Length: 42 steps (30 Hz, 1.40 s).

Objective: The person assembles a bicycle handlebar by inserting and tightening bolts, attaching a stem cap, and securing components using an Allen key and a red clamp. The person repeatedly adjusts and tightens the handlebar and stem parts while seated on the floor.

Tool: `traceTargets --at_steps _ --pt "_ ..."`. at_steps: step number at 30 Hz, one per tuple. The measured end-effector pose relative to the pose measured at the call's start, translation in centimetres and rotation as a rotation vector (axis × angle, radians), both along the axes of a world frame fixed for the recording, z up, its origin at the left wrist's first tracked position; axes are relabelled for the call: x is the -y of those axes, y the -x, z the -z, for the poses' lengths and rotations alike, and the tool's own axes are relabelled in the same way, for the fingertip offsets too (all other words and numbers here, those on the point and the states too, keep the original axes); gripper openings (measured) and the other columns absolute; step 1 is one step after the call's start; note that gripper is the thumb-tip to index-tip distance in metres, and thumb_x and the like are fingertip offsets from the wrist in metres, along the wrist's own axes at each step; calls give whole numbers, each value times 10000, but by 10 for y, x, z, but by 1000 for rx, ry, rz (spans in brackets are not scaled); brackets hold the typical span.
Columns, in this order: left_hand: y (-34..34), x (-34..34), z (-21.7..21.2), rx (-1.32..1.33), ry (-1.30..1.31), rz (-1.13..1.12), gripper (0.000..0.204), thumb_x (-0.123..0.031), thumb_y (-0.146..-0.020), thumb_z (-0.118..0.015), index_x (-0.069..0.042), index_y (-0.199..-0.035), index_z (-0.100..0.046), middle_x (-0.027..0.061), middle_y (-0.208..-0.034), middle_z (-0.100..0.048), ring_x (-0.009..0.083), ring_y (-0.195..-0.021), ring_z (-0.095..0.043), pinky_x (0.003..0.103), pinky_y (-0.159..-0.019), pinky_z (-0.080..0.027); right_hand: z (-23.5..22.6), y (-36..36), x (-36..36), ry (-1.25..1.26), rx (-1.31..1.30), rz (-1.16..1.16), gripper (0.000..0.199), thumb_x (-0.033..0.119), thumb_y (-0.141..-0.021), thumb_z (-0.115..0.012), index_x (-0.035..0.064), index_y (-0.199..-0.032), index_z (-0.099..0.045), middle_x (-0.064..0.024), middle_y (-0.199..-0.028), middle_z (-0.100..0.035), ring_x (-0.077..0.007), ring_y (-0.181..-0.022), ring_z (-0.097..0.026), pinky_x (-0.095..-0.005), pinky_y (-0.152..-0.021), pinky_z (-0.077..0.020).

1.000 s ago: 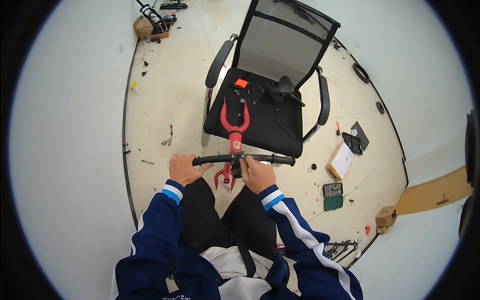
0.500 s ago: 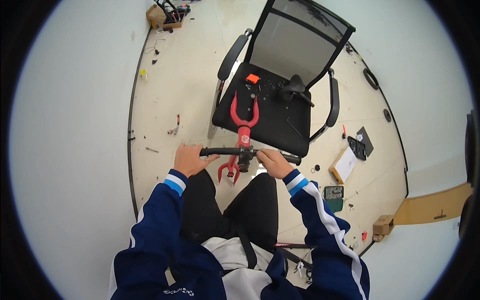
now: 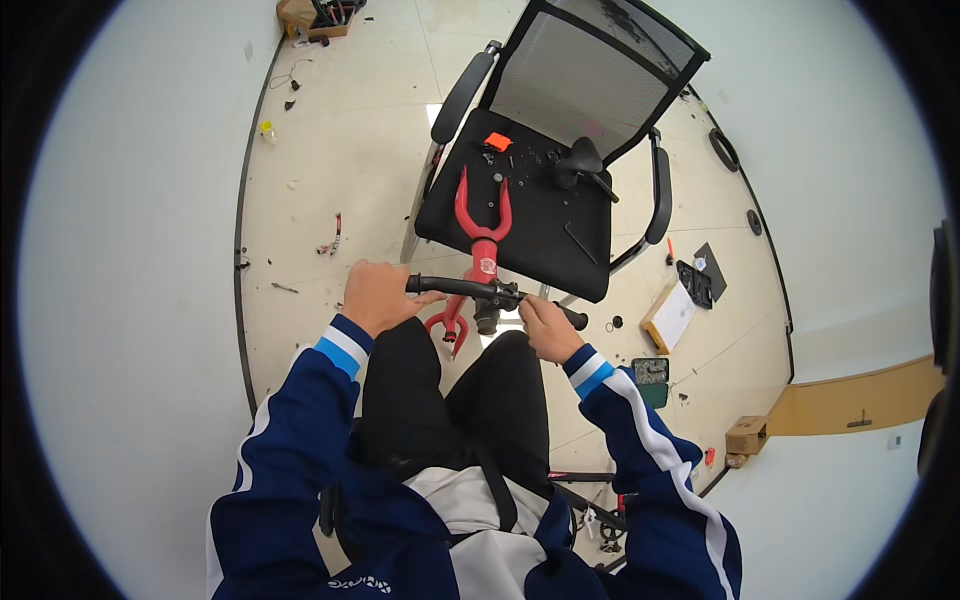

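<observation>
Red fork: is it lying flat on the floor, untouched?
No. The red fork rests on the chair seat, while both hands, left and right, hold the handlebar fixed to it.

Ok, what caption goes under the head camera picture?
Both hands, left hand and right hand, grip a black handlebar on a red bike frame.

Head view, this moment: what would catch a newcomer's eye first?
The red bike frame, its fork end propped on the seat of the black mesh office chair at top centre. Below it, the left hand and right hand grip the black handlebar. Small parts litter the pale floor.
</observation>
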<state>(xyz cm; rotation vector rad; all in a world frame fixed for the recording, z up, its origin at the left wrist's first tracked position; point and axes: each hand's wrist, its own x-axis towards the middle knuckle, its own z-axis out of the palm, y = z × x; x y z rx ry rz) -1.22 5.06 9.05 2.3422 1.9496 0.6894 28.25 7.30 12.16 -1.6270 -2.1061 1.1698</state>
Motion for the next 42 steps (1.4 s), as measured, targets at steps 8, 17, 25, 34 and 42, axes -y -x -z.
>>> traceTargets --at_steps 8,17,25,34,42 --pt "-1 -5 -9 -35 111 -12 736 -772 -737 -635 -49 -599 -649 110 -495 -566 309 -472 -577 397 -525 -414 -10 32 9 493 -170 558 306 290 -1047 -380 16 -1014 -511 -74 -593 -443 -172 -390 -419 -326 -353 -324" --pt "-13 -6 -15 5 110 -22 621 -692 -762 -672 -94 -595 -681 77 -518 -591 271 -497 -584 382 -611 -404 -19 57 7 503 -128 926 294 267 -1027 -353 27 -1033 -524 -91 -654 -478 -190 -424 -449 -336 -366 -323" --pt "-3 -7 -13 29 97 8 626 -692 -751 -680 -85 -601 -676 81 -514 -587 276 -480 -577 379 -582 -399 -22 56 18 468 -90 722 231 278 -1040 -364 81 -956 -449 -19 -593 -336 -132 -408 -373 -307 -359 -250" --pt "3 -10 -3 30 22 18 681 -719 -732 -678 -59 -565 -651 104 -500 -576 303 -471 -579 381 -532 -433 -37 42 9 681 -236 564 226 317 -1046 -399 148 -899 -427 53 -552 -250 -66 -396 -218 -268 -369 -163" --pt "0 -9 -7 -13 36 33 732 -758 -761 -631 -48 -586 -631 116 -488 -563 320 -456 -580 391 -498 -439 -9 23 7 1 220 122 360 255 -1030 -427 -72 -946 -550 -349 -924 -616 -530 -924 -572 -544 -835 -453"
